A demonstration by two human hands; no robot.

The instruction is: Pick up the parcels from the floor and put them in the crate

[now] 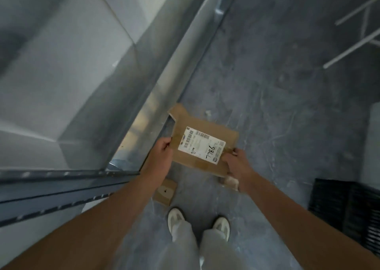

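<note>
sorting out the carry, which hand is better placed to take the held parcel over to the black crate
Right, probably. The right hand holds the parcel on the side nearest the black crate; the left hand holds the far side.

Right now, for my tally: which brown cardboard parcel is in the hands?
The larger flat brown cardboard parcel with the white label marked 7786, gripped by left hand and right hand. The smaller brown parcel lies on the floor.

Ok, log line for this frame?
labelled cardboard parcel: off floor | left hand: gripping edge | right hand: gripping corner | small parcel: on floor
</note>
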